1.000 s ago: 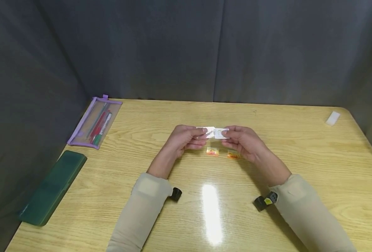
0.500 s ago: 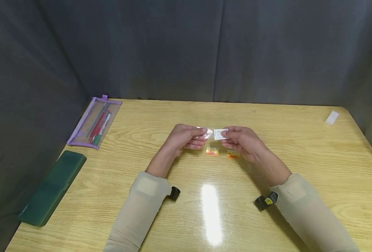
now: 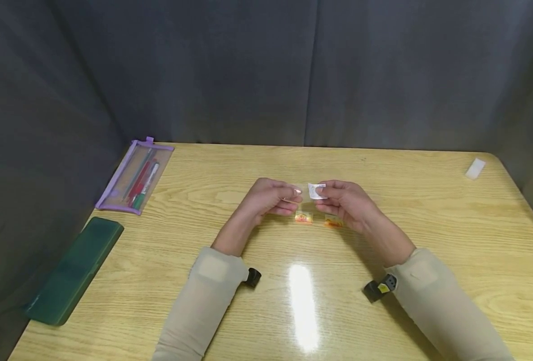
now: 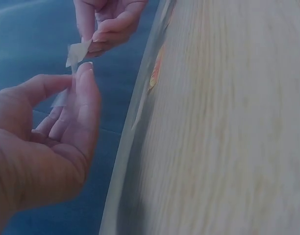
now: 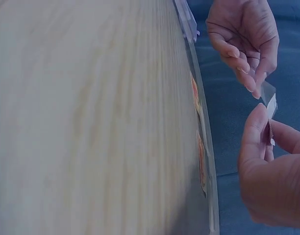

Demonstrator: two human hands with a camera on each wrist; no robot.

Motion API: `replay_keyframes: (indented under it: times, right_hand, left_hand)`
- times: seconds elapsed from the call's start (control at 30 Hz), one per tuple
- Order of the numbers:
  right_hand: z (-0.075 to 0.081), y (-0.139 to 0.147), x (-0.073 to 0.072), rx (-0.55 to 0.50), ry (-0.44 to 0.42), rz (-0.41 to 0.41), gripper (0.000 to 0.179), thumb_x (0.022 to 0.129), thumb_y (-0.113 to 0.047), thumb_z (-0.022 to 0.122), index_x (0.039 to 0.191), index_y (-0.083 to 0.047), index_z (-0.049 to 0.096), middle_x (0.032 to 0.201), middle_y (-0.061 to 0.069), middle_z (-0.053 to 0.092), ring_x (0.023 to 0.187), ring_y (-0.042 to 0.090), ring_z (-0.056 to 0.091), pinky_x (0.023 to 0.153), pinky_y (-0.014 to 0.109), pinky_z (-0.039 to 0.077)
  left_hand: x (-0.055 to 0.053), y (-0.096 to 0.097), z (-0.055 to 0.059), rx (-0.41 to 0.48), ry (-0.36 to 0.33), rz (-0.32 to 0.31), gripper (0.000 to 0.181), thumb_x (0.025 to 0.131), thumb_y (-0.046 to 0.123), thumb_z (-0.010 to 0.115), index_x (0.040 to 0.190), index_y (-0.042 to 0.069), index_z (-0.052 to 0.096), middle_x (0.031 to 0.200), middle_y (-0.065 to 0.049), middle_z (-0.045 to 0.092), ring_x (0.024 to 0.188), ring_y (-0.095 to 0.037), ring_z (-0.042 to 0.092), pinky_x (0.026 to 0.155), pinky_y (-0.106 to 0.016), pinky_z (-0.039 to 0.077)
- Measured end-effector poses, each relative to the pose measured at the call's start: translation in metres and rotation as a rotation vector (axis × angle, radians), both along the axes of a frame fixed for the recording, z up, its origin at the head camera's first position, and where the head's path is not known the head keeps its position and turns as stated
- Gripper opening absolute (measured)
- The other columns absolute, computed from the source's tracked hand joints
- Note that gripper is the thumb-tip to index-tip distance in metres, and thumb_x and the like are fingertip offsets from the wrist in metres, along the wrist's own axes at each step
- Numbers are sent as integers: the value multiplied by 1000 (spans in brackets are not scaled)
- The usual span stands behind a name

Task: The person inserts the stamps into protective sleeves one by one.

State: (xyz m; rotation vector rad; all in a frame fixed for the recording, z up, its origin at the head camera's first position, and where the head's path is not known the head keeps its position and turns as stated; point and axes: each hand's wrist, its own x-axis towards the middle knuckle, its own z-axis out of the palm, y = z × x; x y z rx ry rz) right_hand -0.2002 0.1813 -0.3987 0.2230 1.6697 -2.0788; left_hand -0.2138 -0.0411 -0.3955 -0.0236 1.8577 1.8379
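Over the middle of the table, my left hand (image 3: 271, 196) pinches a thin clear plastic film (image 4: 61, 99) between thumb and fingertips. My right hand (image 3: 345, 200) holds a small white paper piece with faint print (image 3: 316, 191), its thumb on the near face. In both wrist views the film reaches across to the white piece; whether they are joined I cannot tell. On the table below the hands lie two small flat yellow-and-orange printed pieces, the left piece (image 3: 304, 217) and the right piece (image 3: 333, 221), which is partly covered by my right hand.
A purple-edged mesh zip pouch (image 3: 136, 175) with pens inside lies at the back left. In front of it is a dark green case (image 3: 77, 271). A white block (image 3: 475, 169) sits near the back right corner. Dark curtains (image 3: 230, 75) hang behind the table.
The film between the hands, bright and wide before, is now mostly hidden at my left fingertips. My left fingers have curled further forward, and the white piece has tilted slightly in my right hand.
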Motion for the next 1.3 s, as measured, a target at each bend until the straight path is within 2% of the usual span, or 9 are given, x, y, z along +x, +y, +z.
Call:
replay_keyframes:
  times: [0.1,0.3,0.47,0.83,1.07,1.3]
  right_hand:
    - [0,1,0,12,2,-4,19,103,-9,58,120,-1,53,89,0,70,81,10,73,79,21,61]
    - [-1,3,0,17,4,7,23,102,-10,60,122,0,52,93,1,70,85,11,74,81,21,61]
    - [0,3,0,22,0,6,23,103,-10,59,123,-1,52,94,1,69,85,11,73,81,21,61]
    - [3,5,0,-90,-11,-53,19,104,-6,55,122,-2,49,92,4,72,84,13,76,83,21,60]
    - [5,3,0,-107,-2,-68,22,104,-7,56,123,-2,48,98,6,72,88,14,76,87,23,59]
    - [8,5,0,-162,-6,-83,19,103,-5,56,120,-1,47,97,6,72,87,14,76,84,22,60]
  left_hand:
    - [0,1,0,6,-1,17,24,96,10,68,115,-4,72,94,-12,78,73,-16,75,67,-29,63]
    - [0,1,-1,1,-1,39,29,94,19,74,111,-5,72,81,-6,76,68,-13,74,65,-27,63]
    - [-1,0,-2,9,-10,51,30,93,21,76,110,-4,74,80,-6,76,70,-16,75,67,-29,63]
    - [0,-1,-6,63,-6,85,32,91,21,77,109,-6,74,78,-6,76,67,-15,75,67,-30,64]
    - [-1,1,-6,99,-16,126,37,93,18,76,117,-10,70,78,-6,76,66,-13,74,66,-28,63]
    - [0,-1,-5,120,-2,179,33,91,20,78,110,-7,73,77,-7,76,67,-13,75,66,-28,63]
